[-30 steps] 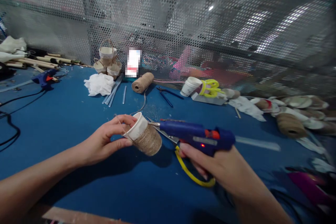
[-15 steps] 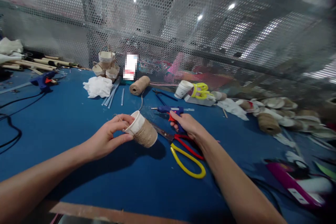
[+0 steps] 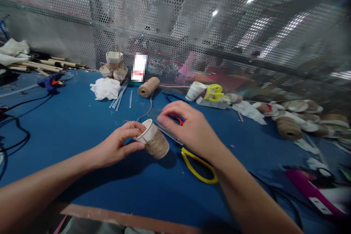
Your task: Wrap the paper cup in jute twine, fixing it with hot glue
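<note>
My left hand (image 3: 124,140) grips a white paper cup (image 3: 153,139) by its rim, fingers inside and thumb outside. Brown jute twine wraps the cup's lower part, and a strand runs from the rim side toward a twine spool (image 3: 148,87). The cup is tilted with its mouth toward my left hand. Right of the cup, my right hand (image 3: 189,122) hovers with bent fingers apart and slightly blurred, nothing seen in them. Behind it, mostly hidden, lies the glue gun, its red trigger (image 3: 180,121) showing. Scissors with a yellow handle (image 3: 199,170) lie beneath my right wrist.
Twine-wrapped cups (image 3: 113,65), white crumpled cloth (image 3: 105,88) and clear glue sticks (image 3: 120,97) stand or lie at the back left. Another glue gun (image 3: 51,82) lies far left. A white cup (image 3: 195,90) and a magenta device (image 3: 315,192) are on the right. Perforated metal panels (image 3: 164,18) rise behind.
My right hand has let go of the glue gun and moved left toward the cup. The left hand still holds the cup, with little change. The view has shifted slightly.
</note>
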Tool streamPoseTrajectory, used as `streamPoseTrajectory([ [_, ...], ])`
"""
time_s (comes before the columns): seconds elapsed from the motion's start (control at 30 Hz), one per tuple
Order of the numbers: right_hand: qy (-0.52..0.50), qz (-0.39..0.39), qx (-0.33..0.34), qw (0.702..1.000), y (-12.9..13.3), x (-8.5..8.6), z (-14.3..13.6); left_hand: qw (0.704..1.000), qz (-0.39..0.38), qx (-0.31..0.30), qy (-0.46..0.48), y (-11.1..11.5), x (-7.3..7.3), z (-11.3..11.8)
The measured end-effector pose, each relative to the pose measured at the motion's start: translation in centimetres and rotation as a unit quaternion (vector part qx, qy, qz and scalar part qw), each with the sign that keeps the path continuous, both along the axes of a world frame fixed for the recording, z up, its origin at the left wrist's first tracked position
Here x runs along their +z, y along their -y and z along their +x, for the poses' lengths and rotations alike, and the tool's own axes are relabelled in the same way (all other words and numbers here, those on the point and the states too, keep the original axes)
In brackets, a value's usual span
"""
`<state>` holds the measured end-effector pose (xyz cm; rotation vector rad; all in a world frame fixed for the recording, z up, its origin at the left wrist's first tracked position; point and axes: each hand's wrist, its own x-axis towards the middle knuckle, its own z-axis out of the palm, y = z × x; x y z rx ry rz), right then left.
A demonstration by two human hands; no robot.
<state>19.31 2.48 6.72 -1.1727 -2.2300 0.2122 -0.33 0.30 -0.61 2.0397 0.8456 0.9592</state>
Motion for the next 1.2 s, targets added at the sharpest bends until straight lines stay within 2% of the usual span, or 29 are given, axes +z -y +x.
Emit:
streamPoseTrajectory([
  [0.03, 0.027, 0.01, 0.056, 0.998, 1.0, 0.4, -1.3, 1.0, 0.0, -0.003, -0.002, 0.0, 0.0, 0.0],
  [0.07, 0.073, 0.012, 0.079, 0.994, 1.7, 0.7, -2.5, 1.0, 0.002, -0.007, -0.004, 0.1, -0.1, 0.0],
  [0.17, 0.205, -0.014, 0.069, 0.976, 2.7, 0.7, -4.8, 1.0, -0.007, -0.02, -0.012, 0.2, 0.0, 0.1],
  [0.27, 0.222, -0.039, 0.055, 0.973, 2.4, 0.3, -5.2, 0.999, -0.045, -0.024, -0.011, 0.3, 0.2, 0.2],
  [0.47, 0.127, -0.055, 0.061, 0.989, 1.9, 0.0, -4.2, 0.995, -0.098, -0.018, 0.005, 0.3, 0.3, 0.4],
  [0.63, -0.018, -0.073, 0.031, 0.997, 1.4, 0.3, -3.3, 0.99, -0.135, -0.025, 0.026, 0.3, 0.6, 0.4],
  [0.73, -0.116, -0.157, 0.033, 0.98, 1.1, 0.3, -2.2, 0.983, -0.171, -0.036, 0.054, 0.4, 0.8, 0.3],
  [0.87, -0.247, -0.251, 0.046, 0.935, 1.0, -0.3, -0.9, 0.969, -0.225, -0.05, 0.092, 0.5, 1.0, 0.4],
  [1.0, -0.32, -0.258, 0.017, 0.911, 1.5, -1.2, -0.2, 0.957, -0.255, -0.059, 0.121, 0.6, 1.0, 0.5],
  [1.2, -0.35, -0.243, 0.005, 0.905, 1.9, -1.8, -0.1, 0.959, -0.25, -0.075, 0.11, 0.7, 0.9, 0.4],
])
